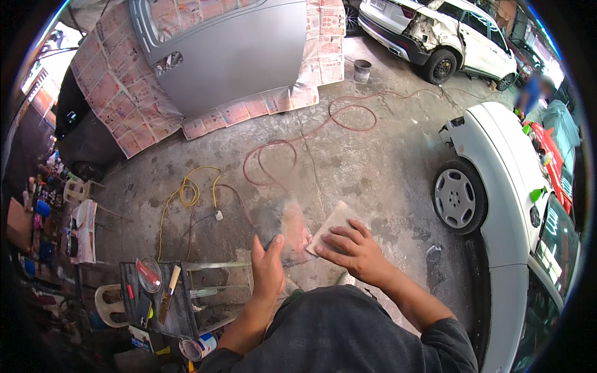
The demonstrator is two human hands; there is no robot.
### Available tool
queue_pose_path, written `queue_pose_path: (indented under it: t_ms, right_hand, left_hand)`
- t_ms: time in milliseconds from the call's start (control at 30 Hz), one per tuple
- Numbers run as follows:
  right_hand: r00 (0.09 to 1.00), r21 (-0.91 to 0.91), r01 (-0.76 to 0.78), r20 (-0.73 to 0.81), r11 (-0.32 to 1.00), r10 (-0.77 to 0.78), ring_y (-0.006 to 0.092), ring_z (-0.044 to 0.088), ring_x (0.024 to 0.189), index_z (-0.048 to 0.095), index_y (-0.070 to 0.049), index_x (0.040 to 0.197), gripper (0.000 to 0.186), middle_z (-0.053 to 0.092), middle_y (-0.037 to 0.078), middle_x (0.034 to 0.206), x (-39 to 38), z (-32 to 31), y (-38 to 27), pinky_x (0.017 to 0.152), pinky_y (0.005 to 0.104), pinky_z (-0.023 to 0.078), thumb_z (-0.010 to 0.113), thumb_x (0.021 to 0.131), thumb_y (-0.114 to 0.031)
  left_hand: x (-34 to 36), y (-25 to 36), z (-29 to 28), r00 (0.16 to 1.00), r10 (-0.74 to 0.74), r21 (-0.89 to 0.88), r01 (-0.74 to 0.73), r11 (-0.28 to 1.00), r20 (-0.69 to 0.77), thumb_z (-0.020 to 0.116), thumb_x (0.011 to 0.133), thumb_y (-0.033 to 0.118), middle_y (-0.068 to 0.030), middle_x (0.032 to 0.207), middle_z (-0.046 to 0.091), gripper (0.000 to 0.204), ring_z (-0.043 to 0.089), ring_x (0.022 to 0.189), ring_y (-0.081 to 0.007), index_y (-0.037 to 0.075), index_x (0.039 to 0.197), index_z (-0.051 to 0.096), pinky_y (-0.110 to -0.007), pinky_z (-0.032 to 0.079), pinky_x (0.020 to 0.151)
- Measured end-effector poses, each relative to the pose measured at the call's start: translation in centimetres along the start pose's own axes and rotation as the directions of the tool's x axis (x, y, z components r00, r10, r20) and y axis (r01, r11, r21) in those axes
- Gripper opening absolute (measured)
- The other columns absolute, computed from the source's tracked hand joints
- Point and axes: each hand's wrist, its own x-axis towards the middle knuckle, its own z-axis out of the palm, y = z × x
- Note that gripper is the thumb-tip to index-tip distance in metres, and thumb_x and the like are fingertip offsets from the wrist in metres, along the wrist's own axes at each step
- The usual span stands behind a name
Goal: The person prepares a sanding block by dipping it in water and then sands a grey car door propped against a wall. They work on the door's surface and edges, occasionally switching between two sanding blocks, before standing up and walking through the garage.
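My right hand (351,248) holds a beige, paper-like sheet (336,222), fingers spread over its face. Upright in front of me, my left hand (267,267) has its thumb raised beside a blurred, dark-edged piece with a pinkish-white middle (296,231). That hand appears to grip its near edge; hazy dust or motion smears its outline, and I cannot tell what it is. The blurred piece and the beige sheet are close together, but whether they touch is unclear.
A red hose (354,107) and a yellow cord (188,194) lie on the concrete floor. At left is a small table (180,311) with tools. Ahead stands a grey vehicle panel (230,56) masked with newspaper. A white car (507,248) is at right; a bucket (362,71) stands farther off.
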Motion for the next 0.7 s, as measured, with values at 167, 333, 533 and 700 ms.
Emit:
queue_pose_path:
  t_ms: [167, 333, 533, 700]
  right_hand:
    - [0.998, 0.015, -0.054, -0.018, 0.998, 0.055, 0.0219, 0.053, 0.128, 0.062, -0.029, 0.136, 0.061, 0.058, -0.001, 0.136, 0.5, -1.2, 0.6, 0.114, 0.0539, 0.033, 0.060, 0.079, -0.008]
    - [0.998, -0.074, -0.031, 0.050, 0.997, 0.034, 0.0221, 0.052, 0.131, 0.059, -0.029, 0.139, 0.064, 0.058, -0.001, 0.138, 0.0, -1.8, 2.1, 0.113, 0.0546, 0.034, 0.061, 0.077, -0.012]
    - [0.999, 0.102, 0.043, -0.015, 0.994, -0.042, 0.0244, 0.051, 0.131, 0.059, -0.024, 0.137, 0.059, 0.057, 0.003, 0.137, -1.1, 1.7, 0.4, 0.111, 0.0543, 0.035, 0.057, 0.080, -0.011]
    - [0.994, 0.186, 0.030, 0.098, 0.982, -0.049, 0.0266, 0.051, 0.130, 0.058, -0.022, 0.139, 0.060, 0.056, 0.007, 0.136, -2.8, 0.9, -0.2, 0.109, 0.0522, 0.038, 0.056, 0.081, -0.006]
  left_hand:
    - [0.6, -0.6, -0.3, 0.996, 0.081, 0.204, -0.087, 0.975, 0.039, 0.058, 0.096, 0.010, -0.0142, 0.128, 0.059, 0.046, 0.057, 0.114, -0.0222, -0.005, 0.138, 0.046, -0.036, 0.043, 0.102]
    - [0.8, 0.4, -0.1, 0.982, 0.032, 0.477, -0.120, 0.871, 0.189, 0.059, 0.097, 0.015, -0.0206, 0.131, 0.058, 0.048, 0.056, 0.117, -0.0278, -0.009, 0.137, 0.045, -0.038, 0.042, 0.104]
    - [0.1, -0.7, 2.3, 0.991, 0.111, 0.557, -0.130, 0.820, 0.069, 0.055, 0.101, 0.018, -0.0297, 0.127, 0.060, 0.050, 0.060, 0.116, -0.0378, -0.011, 0.139, 0.044, -0.042, 0.043, 0.102]
    - [-0.2, -2.8, 1.7, 0.968, 0.212, 0.570, -0.097, 0.816, -0.138, 0.056, 0.102, 0.026, -0.0350, 0.142, 0.046, 0.065, 0.048, 0.132, -0.0400, -0.017, 0.144, 0.033, -0.043, 0.036, 0.111]
